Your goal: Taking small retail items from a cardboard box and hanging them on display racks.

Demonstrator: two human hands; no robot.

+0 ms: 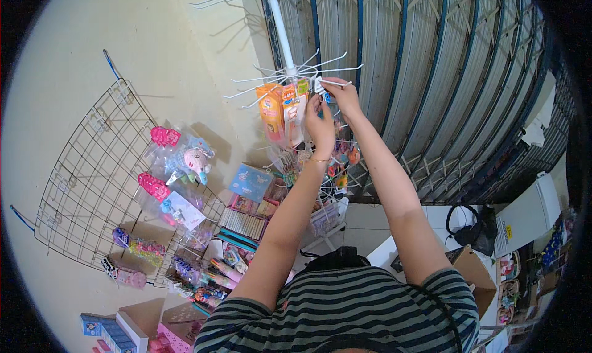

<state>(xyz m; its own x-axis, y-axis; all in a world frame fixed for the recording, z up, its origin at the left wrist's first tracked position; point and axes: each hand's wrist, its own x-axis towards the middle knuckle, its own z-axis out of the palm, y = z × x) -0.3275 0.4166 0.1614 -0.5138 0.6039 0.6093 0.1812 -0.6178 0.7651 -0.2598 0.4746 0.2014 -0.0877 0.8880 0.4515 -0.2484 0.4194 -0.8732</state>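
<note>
Both arms reach forward to a white wire display rack [282, 32] with hooks fanning out from its pole. My right hand [343, 98] is closed at the outer part of a hook, fingertips beside a small white tag [319, 85]. A bit of blue packaging [327, 97] shows under its fingers. My left hand [320, 130] is raised just below, its fingers bent together near the same hanging goods; what it grips is hidden. To its left hang orange packets [270, 110] and a clear packet with an orange header [295, 119].
A black wire grid [80, 180] with bagged pink-topped items [161, 186] leans on the left wall. Boxes [251, 181] and small goods stand below it. A folding metal shutter [425, 75] rises behind the rack. At right are an open cardboard box [478, 276] and a black bag [487, 229].
</note>
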